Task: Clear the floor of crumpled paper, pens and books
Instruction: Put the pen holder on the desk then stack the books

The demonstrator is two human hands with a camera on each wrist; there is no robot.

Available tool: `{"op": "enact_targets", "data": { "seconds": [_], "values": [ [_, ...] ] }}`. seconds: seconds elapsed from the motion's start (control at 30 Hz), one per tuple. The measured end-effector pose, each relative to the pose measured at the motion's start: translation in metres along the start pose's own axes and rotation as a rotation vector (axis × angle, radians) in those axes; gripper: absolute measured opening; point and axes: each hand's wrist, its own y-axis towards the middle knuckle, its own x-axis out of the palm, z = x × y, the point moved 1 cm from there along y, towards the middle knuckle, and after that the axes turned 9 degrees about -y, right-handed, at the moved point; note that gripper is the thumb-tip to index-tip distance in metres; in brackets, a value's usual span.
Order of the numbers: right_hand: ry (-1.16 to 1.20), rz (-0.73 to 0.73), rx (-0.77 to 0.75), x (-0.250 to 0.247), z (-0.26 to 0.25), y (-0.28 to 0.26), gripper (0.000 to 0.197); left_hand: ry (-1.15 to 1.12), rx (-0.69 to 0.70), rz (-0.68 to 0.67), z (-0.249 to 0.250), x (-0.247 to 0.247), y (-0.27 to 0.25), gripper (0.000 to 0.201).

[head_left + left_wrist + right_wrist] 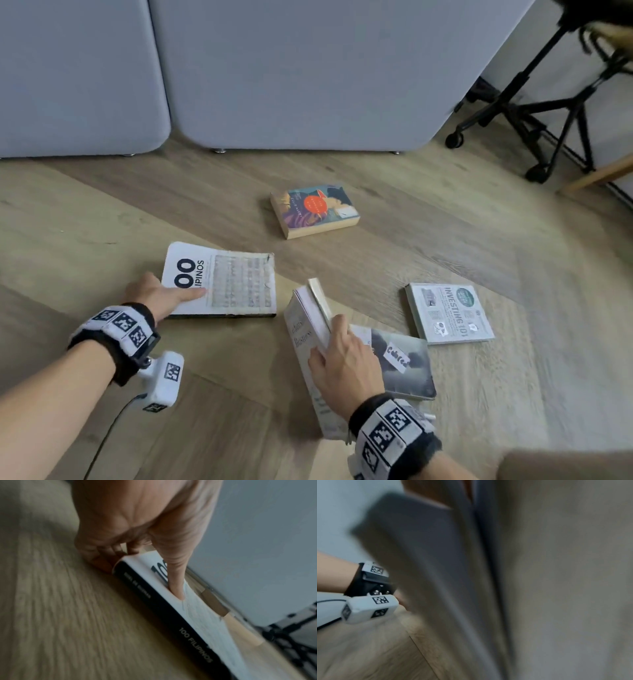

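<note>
Several books lie on the wooden floor. My left hand (178, 294) grips the left end of the white "100 Filipinos" book (233, 284); in the left wrist view the thumb (175, 582) presses on its cover and the fingers (102, 557) curl under its end beside the black spine (171, 616). My right hand (327, 342) holds a white book (303, 342) tilted up on its long edge, its pages slightly fanned. That book fills the blurred right wrist view (436, 574). A grey cloud-cover book (407, 373) lies flat against it. An "Investing 101" book (448, 313) and a colourful paperback (315, 209) lie untouched.
Grey upholstered furniture (308, 85) on short feet closes off the back. A black wheeled stand (534, 113) and a wooden leg (596, 174) stand at the right. Bare floor (102, 212) stretches to the left.
</note>
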Motion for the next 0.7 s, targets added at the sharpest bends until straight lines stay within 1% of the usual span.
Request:
{"op": "enact_targets", "data": {
  "seconds": [0.07,0.13,0.23,0.33,0.37,0.4,0.47,0.5,0.6,0.67,0.7],
  "values": [
    [0.022,-0.020,-0.006,-0.002,0.005,0.000,0.024,-0.225,0.066,-0.022,0.002,0.003,-0.007,0.059],
    [0.098,-0.052,0.027,-0.004,0.015,0.004,0.025,-0.362,0.162,-0.027,0.010,-0.002,-0.014,0.047],
    [0.374,-0.079,0.188,-0.008,0.037,0.009,0.030,-0.521,0.291,-0.064,0.032,-0.021,-0.031,0.037],
    [0.733,-0.041,0.329,-0.004,0.056,0.011,0.035,-0.735,0.349,-0.117,0.059,-0.043,-0.058,0.025],
    [0.864,-0.022,0.355,-0.005,0.060,0.012,0.039,-0.810,0.338,-0.150,0.066,-0.048,-0.066,0.022],
    [0.989,-0.010,0.357,-0.006,0.063,0.013,0.043,-0.877,0.316,-0.187,0.071,-0.052,-0.074,0.026],
    [1.170,-0.007,0.302,-0.015,0.062,0.015,0.048,-0.940,0.252,-0.281,0.077,-0.053,-0.088,0.047],
    [1.225,-0.012,0.263,-0.021,0.059,0.015,0.047,-0.913,0.213,-0.322,0.078,-0.049,-0.096,0.054],
    [1.334,-0.053,0.130,-0.035,0.035,0.008,0.041,-0.845,0.115,-0.476,0.076,-0.017,-0.125,0.064],
    [1.350,-0.100,0.061,-0.040,0.013,-0.001,0.035,-0.860,0.065,-0.489,0.071,0.009,-0.140,0.065],
    [1.322,-0.106,0.036,-0.042,0.003,-0.005,0.035,-0.846,0.037,-0.491,0.068,0.019,-0.143,0.063]
  ]
}}
